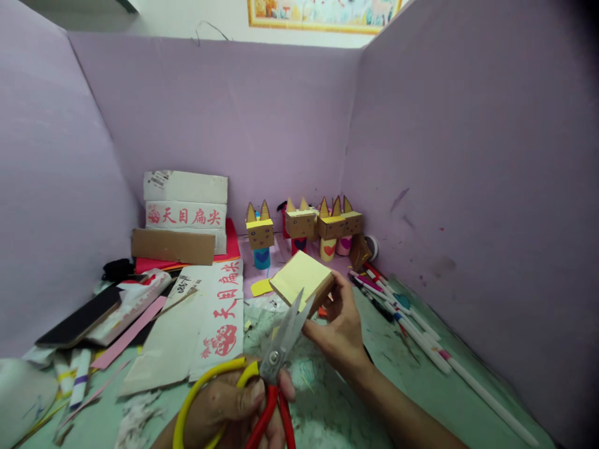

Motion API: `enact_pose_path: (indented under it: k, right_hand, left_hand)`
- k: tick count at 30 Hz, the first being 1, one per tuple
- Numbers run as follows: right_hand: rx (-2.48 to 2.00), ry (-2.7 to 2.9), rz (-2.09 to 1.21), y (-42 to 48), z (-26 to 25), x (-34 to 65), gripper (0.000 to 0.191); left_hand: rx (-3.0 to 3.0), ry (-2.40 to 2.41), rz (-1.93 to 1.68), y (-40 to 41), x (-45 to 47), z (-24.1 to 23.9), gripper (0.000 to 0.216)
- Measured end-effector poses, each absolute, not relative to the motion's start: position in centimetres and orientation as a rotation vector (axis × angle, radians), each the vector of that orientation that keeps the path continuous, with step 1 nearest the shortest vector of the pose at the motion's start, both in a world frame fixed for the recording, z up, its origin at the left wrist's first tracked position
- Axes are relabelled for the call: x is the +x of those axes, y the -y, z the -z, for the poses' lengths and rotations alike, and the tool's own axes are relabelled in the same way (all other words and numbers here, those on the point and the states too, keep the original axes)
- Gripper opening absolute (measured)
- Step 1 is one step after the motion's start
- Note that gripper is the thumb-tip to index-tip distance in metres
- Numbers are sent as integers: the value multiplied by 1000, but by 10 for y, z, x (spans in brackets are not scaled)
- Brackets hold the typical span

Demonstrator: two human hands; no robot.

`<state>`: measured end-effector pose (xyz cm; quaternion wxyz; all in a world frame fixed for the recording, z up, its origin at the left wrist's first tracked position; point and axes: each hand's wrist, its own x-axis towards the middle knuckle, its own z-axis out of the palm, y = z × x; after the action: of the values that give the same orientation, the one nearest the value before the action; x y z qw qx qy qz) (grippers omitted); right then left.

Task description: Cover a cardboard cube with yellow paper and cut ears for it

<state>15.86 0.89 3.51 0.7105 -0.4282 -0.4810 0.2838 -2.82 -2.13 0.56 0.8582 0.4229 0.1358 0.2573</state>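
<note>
Pale green table (412,374), stained, littered. Back left: stacked white boxes (186,206) with red lettering. Centre left: flattened cardboard (206,324), pink paper strip (128,340), black strip (79,321). Back: row of paper figures (299,227). Right edge: line of markers (412,324). Front left: paper scraps (135,424).

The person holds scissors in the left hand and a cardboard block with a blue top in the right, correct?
Not quite. The head view shows the cardboard block in the right hand has a yellow top, not blue. The scissors are indeed in the left hand.
</note>
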Motion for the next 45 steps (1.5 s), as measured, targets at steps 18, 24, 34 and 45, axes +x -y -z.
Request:
enact_pose_path:
  k: [18,24,34,45]
  right_hand:
    - [-942,1065,-583,-8,-34,158,72]
    - [-954,1067,-598,-7,-34,159,73]
    - [-954,1072,-604,-6,-34,158,74]
    - [-953,1080,-617,-7,-31,159,75]
  left_hand:
    - [799,-354,-515,22,-30,-4,40]
    - [818,-391,-480,21,-30,-7,45]
    - [872,-439,-484,25,-29,-27,42]
    - [901,-394,-483,24,-26,-27,36]
